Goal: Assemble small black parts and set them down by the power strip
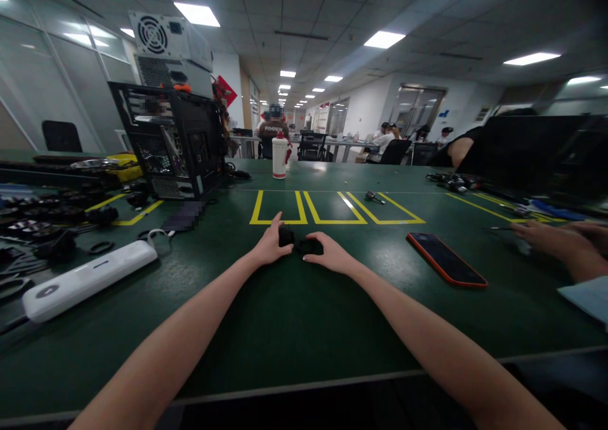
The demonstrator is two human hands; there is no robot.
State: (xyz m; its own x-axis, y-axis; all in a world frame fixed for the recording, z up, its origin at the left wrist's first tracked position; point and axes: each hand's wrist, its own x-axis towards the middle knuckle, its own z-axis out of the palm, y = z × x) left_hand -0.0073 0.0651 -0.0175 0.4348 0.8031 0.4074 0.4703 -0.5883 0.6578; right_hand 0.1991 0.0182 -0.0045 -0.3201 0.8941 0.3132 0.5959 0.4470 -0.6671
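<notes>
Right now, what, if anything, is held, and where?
Left grip: black part, between thumb and fingers. Right grip: dark piece, likewise. Exact hold points can't be told.

A person's left hand (pixel 272 246) and right hand (pixel 329 252), each with a small black piece (pixel 285 236) between fingers and thumb, at the green worktop (pixel 285 335) here, yellow outlines (pixel 335 221) just beyond, an orange-edged phone (pixel 446 260) at right, a white cup (pixel 279 158) farther back.
</notes>
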